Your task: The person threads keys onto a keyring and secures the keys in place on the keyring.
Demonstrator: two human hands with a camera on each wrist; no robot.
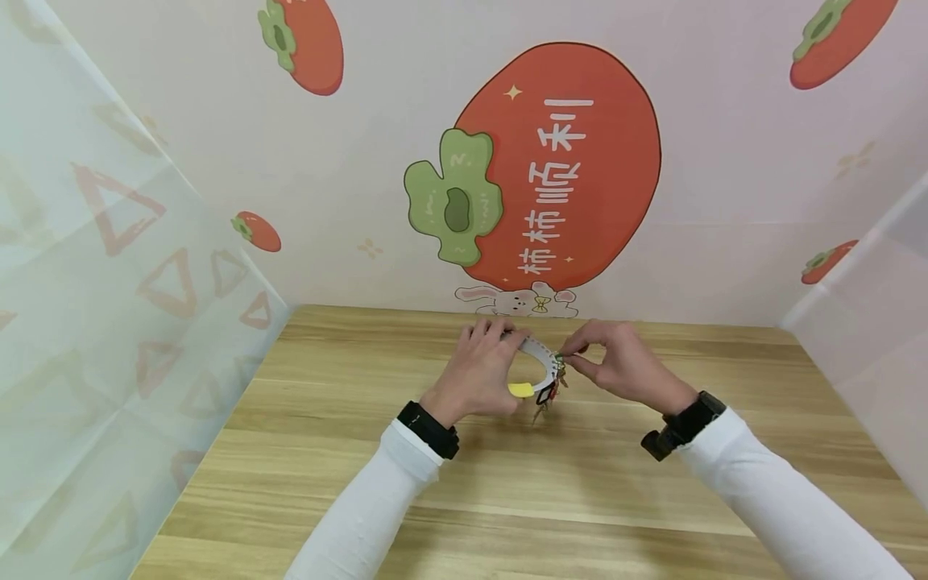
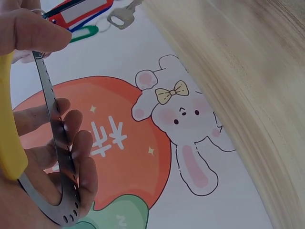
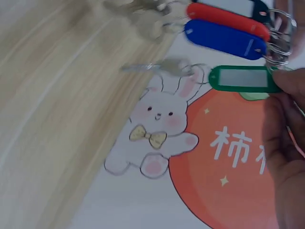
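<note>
Above the table, my left hand [image 1: 478, 366] grips a large loop-shaped key ring with a yellow handle [image 2: 10, 114] and a silver metal band [image 2: 52, 105] pierced with small slots. My right hand [image 1: 627, 362] is at the loop's right side, its thumb and fingers pinching the end of a green key tag [image 3: 243, 78]. A blurred key [image 3: 155, 67] hangs from that tag. Close by dangle a blue key tag [image 3: 224, 38], a red key tag [image 3: 228, 20] and a dark one, partly cut off. Whether the green tag is hooked onto the loop, I cannot tell.
Under both hands lies a wood-grain table [image 1: 326, 483]. A white backdrop [image 1: 377, 161] printed with persimmons and a rabbit rises along its far edge. Pale sheets [image 1: 109, 322] stand on the left and right sides.
</note>
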